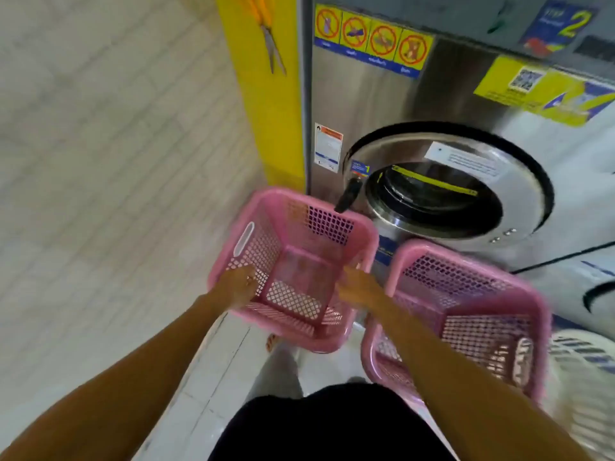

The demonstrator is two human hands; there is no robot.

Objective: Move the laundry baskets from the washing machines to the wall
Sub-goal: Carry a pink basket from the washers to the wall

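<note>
An empty pink mesh laundry basket (293, 261) is in front of the steel washing machine (366, 104), lifted off the floor and tilted. My left hand (238, 284) grips its left rim and my right hand (357, 287) grips its right rim. A second pink basket (466, 314) sits just to the right, touching my right forearm, below the machine's round door (442, 191). The picture is blurred by motion.
A white basket (585, 371) stands at the far right edge. A yellow pillar (266, 94) with orange-handled scissors (266, 31) hanging on it stands left of the machine. A pale tiled wall (109, 144) fills the left side. White floor tiles lie below.
</note>
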